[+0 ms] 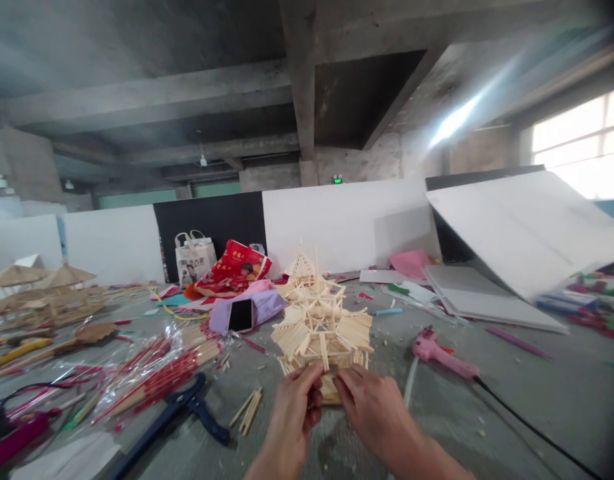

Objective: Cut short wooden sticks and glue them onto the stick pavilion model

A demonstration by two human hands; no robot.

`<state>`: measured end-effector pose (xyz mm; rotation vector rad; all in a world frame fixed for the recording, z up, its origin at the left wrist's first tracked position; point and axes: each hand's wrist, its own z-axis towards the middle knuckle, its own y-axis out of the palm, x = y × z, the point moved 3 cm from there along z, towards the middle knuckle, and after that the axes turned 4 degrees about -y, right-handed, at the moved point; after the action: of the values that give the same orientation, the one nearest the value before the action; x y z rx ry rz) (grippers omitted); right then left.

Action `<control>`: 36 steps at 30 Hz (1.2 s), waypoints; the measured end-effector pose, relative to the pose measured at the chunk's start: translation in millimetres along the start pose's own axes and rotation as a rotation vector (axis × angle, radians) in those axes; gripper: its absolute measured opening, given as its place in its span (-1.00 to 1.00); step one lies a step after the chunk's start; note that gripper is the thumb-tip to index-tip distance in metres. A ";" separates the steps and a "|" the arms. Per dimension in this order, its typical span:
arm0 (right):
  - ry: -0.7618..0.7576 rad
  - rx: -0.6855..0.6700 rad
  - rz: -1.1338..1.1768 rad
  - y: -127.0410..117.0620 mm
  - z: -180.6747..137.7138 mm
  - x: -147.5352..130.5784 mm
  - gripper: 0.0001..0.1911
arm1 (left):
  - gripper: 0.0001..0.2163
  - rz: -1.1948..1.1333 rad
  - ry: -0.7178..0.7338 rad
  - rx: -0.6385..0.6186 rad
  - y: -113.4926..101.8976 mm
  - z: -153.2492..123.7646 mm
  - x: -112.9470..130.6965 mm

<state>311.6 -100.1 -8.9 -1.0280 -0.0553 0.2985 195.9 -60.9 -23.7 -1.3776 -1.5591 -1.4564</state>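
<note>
On my screen, the left hand [293,417] and right hand [374,407] are curled closed around the near base of the stick tower [319,327], which stands mid-bench [527,407] with its foot by the near edge of my view. Crossed sticks rise in dense, layered tiers to a small peaked top, so much of the frame looks in place. (The fingers hide the lowest part, so I can't judge what's left there.) A pink glue gun [439,357] lies to the right, and loose sticks [249,410] lie just left of the hands.
</note>
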 end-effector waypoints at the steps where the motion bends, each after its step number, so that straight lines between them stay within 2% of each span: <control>1: 0.000 0.001 0.006 -0.7 0.0 -0.1 -0.76 | -0.76 0.008 0.002 -0.005 0.5 0.2 0.2; 17: 0.020 -0.041 0.042 -3.4 -1.3 0.4 -0.74 | -0.72 -0.045 -0.019 0.000 -0.1 2.3 -0.8; 36: 0.023 -0.044 0.060 -0.5 -0.6 0.7 -0.74 | -0.74 0.010 0.008 -0.005 1.5 1.5 1.5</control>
<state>312.4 -100.6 -8.8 -1.0781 -0.0108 0.3409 197.2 -59.3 -22.2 -1.3793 -1.5426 -1.4582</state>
